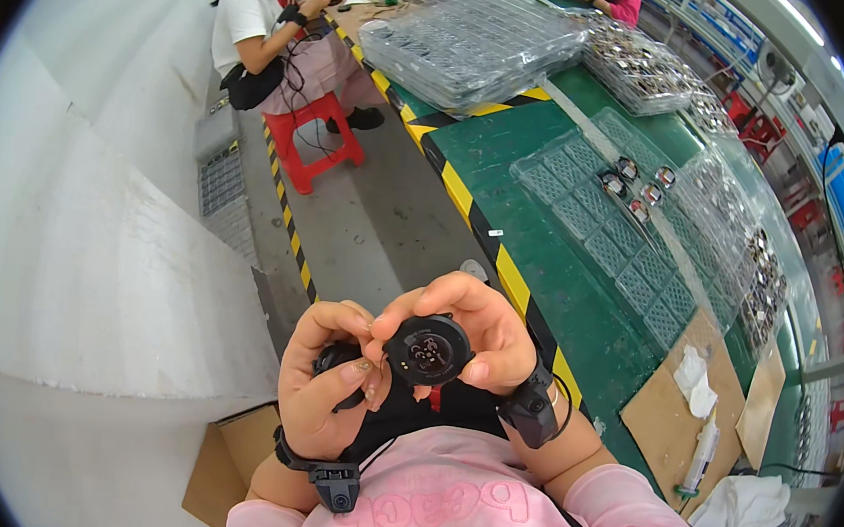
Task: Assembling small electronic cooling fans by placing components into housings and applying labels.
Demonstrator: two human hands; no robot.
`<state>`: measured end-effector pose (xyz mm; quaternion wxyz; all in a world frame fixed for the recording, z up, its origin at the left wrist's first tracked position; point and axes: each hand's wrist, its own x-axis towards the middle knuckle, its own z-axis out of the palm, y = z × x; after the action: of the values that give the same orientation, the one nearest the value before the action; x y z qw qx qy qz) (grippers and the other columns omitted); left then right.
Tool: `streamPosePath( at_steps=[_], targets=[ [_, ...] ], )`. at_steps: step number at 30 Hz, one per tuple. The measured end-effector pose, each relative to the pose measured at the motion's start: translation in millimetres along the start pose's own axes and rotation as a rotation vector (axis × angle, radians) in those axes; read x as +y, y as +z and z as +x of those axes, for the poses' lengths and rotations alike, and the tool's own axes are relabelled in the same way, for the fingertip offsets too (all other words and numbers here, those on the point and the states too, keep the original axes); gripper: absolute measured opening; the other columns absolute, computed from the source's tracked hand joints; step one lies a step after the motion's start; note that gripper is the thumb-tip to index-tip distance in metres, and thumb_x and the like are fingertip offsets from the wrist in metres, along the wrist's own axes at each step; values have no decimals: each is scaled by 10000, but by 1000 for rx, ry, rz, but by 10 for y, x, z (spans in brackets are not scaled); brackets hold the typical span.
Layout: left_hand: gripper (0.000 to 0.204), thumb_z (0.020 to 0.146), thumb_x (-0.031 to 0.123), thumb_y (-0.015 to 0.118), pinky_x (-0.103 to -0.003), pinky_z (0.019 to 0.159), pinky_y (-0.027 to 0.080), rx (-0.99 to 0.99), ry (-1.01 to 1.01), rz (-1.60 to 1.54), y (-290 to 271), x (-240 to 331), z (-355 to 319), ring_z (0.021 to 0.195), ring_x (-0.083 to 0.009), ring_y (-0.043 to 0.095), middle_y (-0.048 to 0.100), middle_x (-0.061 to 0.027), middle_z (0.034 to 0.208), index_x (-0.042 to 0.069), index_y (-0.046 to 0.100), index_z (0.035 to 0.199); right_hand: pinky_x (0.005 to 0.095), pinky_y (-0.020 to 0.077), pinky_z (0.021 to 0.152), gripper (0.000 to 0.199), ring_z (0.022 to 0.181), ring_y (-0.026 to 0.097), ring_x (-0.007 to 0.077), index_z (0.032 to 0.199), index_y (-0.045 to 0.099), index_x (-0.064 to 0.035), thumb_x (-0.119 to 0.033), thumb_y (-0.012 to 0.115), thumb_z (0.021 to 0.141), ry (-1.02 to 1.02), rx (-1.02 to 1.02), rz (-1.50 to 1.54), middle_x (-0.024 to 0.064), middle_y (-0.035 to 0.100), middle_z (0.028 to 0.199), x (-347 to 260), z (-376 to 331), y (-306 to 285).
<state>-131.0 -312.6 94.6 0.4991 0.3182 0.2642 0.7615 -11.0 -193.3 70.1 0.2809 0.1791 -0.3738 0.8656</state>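
Glossy black round watch-like disc point(427, 350): held off the green flat-topped counter point(532, 263), to its left, marked face toward the camera; round, without long axis.
Right hand point(491, 338): nearer; grasped the disc's rim between thumb and fingers.
Left hand point(316, 390): curled around a second rounded black piece point(336, 356), partly hidden.
Left fingertips: lay just left of the disc's edge; contact indiscernible.
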Motion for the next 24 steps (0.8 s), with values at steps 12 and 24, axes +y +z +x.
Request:
streamPosePath(
  at_steps=[12,24],
  targets=[
    [261,806,11,535,-246,530,449,7,5,-9,65,5,-117,681,-118,512,513,-89,957,0,478,1061,355,584,630,556,1081,559,405,1246,447,-13,-91,685,750,27,-50,-43,321,489,1209,-64,-8,37],
    [296,804,-53,516,-240,549,446,-20,220,175,60,86,-162,686,-116,515,517,-92,948,3,514,1094,436,462,952,642,1166,521,352,1255,443,16,15,718,674,12,-40,-97,272,493,1257,-55,24,69]
  ],
)
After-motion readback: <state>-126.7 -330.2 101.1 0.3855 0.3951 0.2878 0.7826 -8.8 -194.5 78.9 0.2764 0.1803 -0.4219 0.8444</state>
